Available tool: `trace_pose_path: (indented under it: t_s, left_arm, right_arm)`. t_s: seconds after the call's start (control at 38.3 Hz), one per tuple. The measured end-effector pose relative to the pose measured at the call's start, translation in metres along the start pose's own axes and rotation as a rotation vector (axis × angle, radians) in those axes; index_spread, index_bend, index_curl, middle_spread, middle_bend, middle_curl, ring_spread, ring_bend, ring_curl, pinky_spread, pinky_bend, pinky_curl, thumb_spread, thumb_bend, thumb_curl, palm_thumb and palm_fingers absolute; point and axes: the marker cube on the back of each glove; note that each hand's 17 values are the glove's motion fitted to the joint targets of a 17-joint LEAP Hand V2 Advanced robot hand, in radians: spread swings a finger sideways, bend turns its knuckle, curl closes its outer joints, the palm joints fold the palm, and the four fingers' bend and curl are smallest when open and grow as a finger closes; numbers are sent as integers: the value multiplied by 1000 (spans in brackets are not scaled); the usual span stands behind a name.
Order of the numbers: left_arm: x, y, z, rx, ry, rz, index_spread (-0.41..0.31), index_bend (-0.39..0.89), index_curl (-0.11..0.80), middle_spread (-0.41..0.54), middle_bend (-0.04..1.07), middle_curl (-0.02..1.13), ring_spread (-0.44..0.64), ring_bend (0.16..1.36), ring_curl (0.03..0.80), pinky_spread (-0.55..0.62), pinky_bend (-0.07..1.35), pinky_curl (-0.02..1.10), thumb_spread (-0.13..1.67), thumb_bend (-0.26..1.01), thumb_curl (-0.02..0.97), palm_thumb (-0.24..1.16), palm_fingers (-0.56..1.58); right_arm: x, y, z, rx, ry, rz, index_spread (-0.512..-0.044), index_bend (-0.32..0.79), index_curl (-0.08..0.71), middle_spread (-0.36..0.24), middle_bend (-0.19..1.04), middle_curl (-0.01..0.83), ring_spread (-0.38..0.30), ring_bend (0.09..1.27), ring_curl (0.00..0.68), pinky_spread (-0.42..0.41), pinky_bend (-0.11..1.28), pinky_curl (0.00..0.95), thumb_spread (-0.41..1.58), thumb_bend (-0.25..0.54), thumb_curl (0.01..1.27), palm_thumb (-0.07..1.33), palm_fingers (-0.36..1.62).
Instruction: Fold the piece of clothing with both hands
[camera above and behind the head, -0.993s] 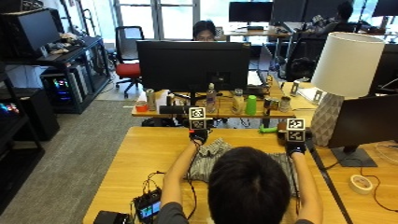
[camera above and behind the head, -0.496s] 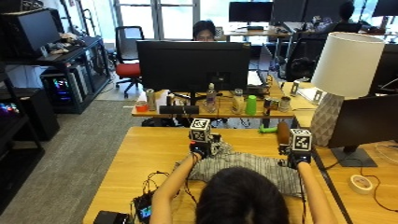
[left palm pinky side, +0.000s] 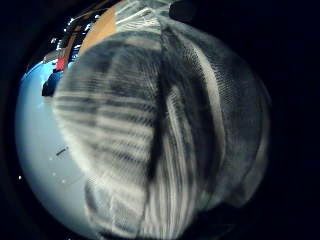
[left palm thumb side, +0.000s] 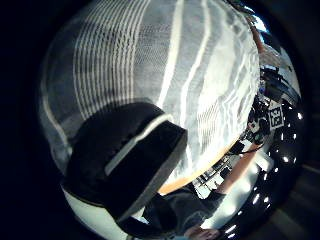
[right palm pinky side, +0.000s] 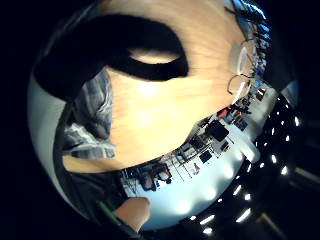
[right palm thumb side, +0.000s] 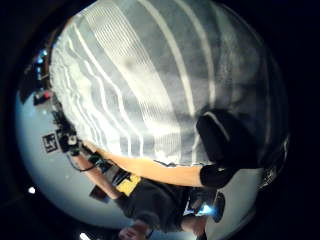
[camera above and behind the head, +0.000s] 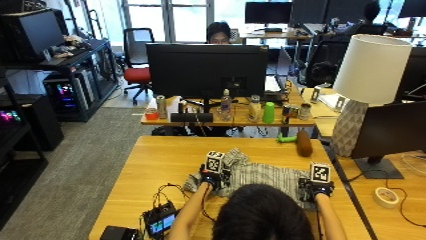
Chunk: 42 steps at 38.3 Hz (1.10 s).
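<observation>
We see the light wooden bench (camera above and behind the head: 160, 160) carrying the grey, white-striped knitted garment (camera above and behind the head: 266, 175), its long axis running sideways between our hands. Left hand (camera above and behind the head: 212, 179) and right hand (camera above and behind the head: 318, 189) each pinch an edge.

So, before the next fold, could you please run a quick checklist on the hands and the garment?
1. Left hand on the striped garment: ok, its thumb lies against the cloth.
2. Right hand at the garment's other edge: ok.
3. Right hand's fingers curled round cloth: cannot tell.
4. Garment spread flat on the wooden table: not ok, bunched near the left hand.
5. Far-side table space free: ok.
</observation>
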Motion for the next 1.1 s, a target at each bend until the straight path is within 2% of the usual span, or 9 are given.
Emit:
trace_pose_path:
  t_s: [0.24,0.26,0.39,0.5,0.63,0.65,0.86,0.97,1.1]
  left_arm:
    - [1,-2,12,-43,49,9,-124,118,294,211,177,191,365,581,366,422,700,379,1039,-54,237,-47,-39]
    - [1,-2,12,-47,49,13,-124,120,292,210,182,195,373,579,363,431,697,376,1034,-53,235,-47,-35]
    - [1,-6,11,-15,45,15,-123,118,279,212,191,214,404,579,352,468,684,363,1015,-50,225,-47,-31]
    - [-1,-7,10,-10,34,-17,-127,119,271,214,192,227,421,583,346,485,675,356,1004,-50,219,-47,-27]
    - [2,-6,10,-21,39,4,-128,122,263,215,187,239,435,582,337,492,665,350,995,-49,212,-46,-27]
    - [3,-5,10,-18,39,15,-128,123,262,215,187,242,441,581,335,493,665,349,994,-49,211,-45,-28]
    - [6,-4,10,-1,35,5,-129,126,255,219,181,253,456,584,325,494,656,343,988,-48,204,-44,-27]
    - [7,1,9,-17,29,15,-126,129,253,225,182,258,461,580,319,495,652,341,987,-47,201,-44,-30]
    - [7,13,6,-86,81,14,-121,125,247,228,178,262,467,583,315,495,655,341,985,-47,198,-44,-28]
  right_arm:
    - [-8,-1,-3,-5,-1,-44,-413,102,136,7,204,304,123,566,357,206,1005,399,1172,-12,358,760,163]
    - [-10,0,-4,-7,-5,-47,-413,133,148,0,205,308,95,599,369,158,979,391,1171,-10,354,766,243]
    - [-15,4,-5,5,-15,-71,-395,143,166,-20,199,319,24,627,366,50,917,361,1151,-2,351,819,419]
    - [-18,3,-7,59,-41,-60,-367,118,175,-52,209,338,-77,661,377,-155,964,360,1126,28,363,912,754]
    - [-17,-3,-10,138,-94,-14,-329,122,198,-87,206,361,-162,677,398,-270,920,355,1084,48,377,1000,949]
    - [-17,-3,-10,145,-103,-9,-309,161,216,-96,215,370,-176,712,414,-289,881,348,1070,70,389,1048,1063]
    - [-16,-6,-14,182,-122,-20,-249,181,288,-127,227,415,-227,696,445,-350,769,351,999,80,415,1148,1221]
    - [-12,-2,-18,111,-130,-9,-231,182,314,-134,240,433,-236,705,452,-369,728,350,946,73,432,1181,1276]
    - [-7,4,-28,90,-146,-50,-223,182,340,-144,259,453,-243,681,454,-376,690,352,788,-1,465,1136,1267]
